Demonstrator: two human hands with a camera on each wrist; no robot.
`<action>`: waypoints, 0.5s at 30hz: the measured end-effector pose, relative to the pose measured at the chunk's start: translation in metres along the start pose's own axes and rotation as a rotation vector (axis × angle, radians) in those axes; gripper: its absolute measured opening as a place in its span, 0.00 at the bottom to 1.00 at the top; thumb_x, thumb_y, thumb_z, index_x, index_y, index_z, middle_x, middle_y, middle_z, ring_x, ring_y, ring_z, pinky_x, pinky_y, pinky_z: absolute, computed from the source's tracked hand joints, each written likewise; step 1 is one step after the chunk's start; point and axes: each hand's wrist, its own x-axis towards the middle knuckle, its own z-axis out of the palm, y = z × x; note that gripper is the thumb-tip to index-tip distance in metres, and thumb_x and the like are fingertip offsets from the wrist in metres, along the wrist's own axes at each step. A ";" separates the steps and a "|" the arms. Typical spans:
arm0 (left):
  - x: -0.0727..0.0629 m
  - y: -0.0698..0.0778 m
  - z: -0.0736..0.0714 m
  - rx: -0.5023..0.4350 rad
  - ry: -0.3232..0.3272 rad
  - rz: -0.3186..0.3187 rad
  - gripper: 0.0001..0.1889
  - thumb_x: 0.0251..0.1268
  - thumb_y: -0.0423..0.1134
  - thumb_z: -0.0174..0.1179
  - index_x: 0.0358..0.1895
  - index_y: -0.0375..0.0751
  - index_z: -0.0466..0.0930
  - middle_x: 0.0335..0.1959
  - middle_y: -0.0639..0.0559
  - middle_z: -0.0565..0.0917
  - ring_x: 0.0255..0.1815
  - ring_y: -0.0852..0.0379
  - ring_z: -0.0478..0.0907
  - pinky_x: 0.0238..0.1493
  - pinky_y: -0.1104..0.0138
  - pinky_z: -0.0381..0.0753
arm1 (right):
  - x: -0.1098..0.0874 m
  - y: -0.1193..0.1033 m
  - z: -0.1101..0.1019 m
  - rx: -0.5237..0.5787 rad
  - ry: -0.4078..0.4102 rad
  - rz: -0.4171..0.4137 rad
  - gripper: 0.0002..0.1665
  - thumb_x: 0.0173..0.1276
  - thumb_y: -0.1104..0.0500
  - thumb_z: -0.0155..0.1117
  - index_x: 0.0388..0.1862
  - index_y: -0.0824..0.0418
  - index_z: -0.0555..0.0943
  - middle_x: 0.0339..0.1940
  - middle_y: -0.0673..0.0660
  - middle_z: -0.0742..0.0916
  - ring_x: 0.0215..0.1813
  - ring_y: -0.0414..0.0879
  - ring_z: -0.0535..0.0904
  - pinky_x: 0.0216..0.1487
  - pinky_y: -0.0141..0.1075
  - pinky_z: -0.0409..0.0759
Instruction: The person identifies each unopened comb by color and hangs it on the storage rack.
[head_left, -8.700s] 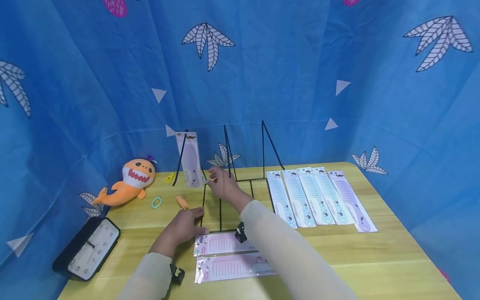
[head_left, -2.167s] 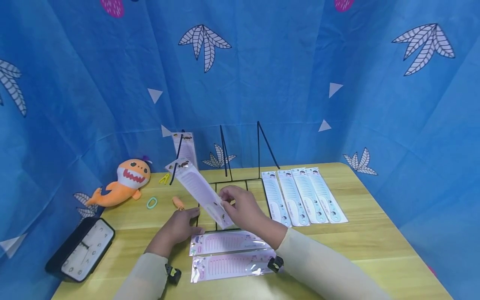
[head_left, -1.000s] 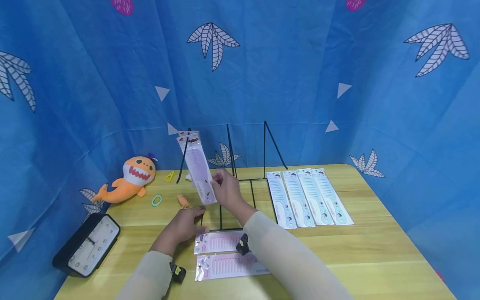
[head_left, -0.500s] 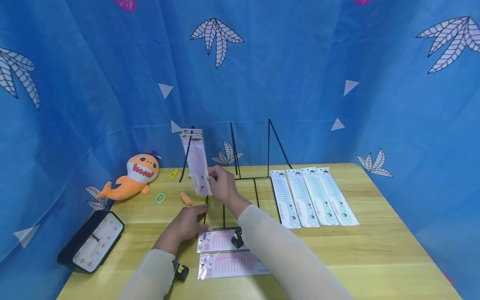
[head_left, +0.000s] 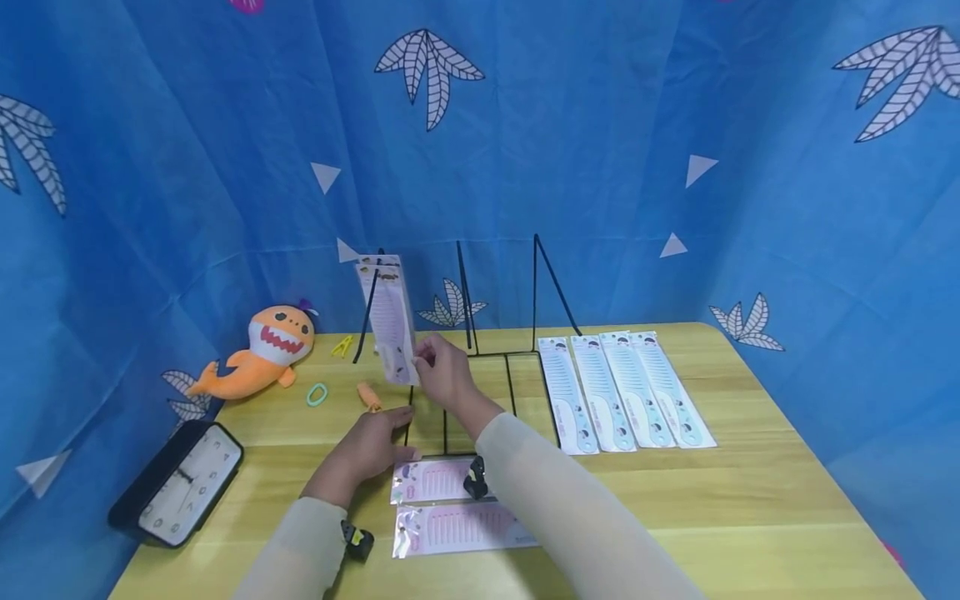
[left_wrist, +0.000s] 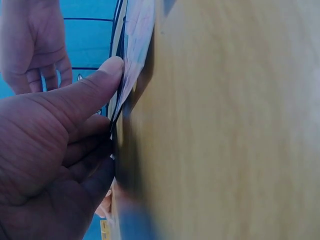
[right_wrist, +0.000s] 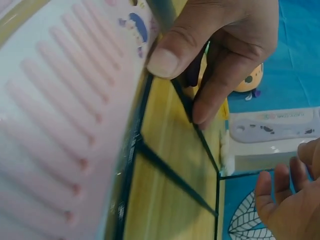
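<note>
Purple comb packet point(head_left: 391, 321), long axis near vertical, points handle point(head_left: 401, 365) down, pinched by right hand point(head_left: 446, 377).

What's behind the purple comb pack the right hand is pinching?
Behind the purple comb pack, a second pack shows its top edge, with the blue curtain farther back. From the head camera, most of that second pack is covered.

Two flat pink plastic combs point(head_left: 465, 531) lie before the black wire rack point(head_left: 487, 355). Right of it lie four blue plastic combs point(head_left: 603, 396).
</note>
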 end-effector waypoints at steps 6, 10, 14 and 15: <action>0.001 0.002 0.000 -0.005 -0.004 -0.016 0.37 0.69 0.43 0.77 0.77 0.33 0.75 0.82 0.39 0.73 0.85 0.35 0.66 0.85 0.41 0.66 | -0.013 0.006 -0.016 -0.066 -0.033 0.020 0.11 0.84 0.56 0.65 0.58 0.58 0.83 0.49 0.53 0.90 0.51 0.47 0.86 0.54 0.42 0.88; 0.002 -0.001 0.001 -0.006 -0.003 -0.010 0.37 0.69 0.43 0.77 0.77 0.32 0.76 0.83 0.40 0.72 0.85 0.35 0.65 0.85 0.40 0.66 | -0.034 0.008 -0.038 -0.068 -0.092 -0.017 0.11 0.82 0.55 0.69 0.56 0.58 0.83 0.48 0.53 0.91 0.51 0.48 0.86 0.55 0.42 0.88; 0.002 -0.003 0.004 -0.021 -0.003 -0.027 0.37 0.68 0.42 0.77 0.77 0.33 0.76 0.84 0.41 0.71 0.86 0.35 0.64 0.86 0.40 0.65 | -0.060 0.015 -0.069 -0.053 -0.142 -0.024 0.11 0.81 0.54 0.69 0.55 0.58 0.84 0.46 0.50 0.90 0.50 0.45 0.85 0.52 0.42 0.88; 0.002 -0.002 0.005 -0.024 -0.004 -0.028 0.37 0.68 0.42 0.77 0.77 0.34 0.76 0.84 0.41 0.71 0.86 0.35 0.63 0.86 0.40 0.65 | -0.066 0.019 -0.079 -0.054 -0.151 -0.028 0.11 0.81 0.54 0.69 0.55 0.57 0.85 0.45 0.50 0.90 0.49 0.44 0.85 0.52 0.41 0.88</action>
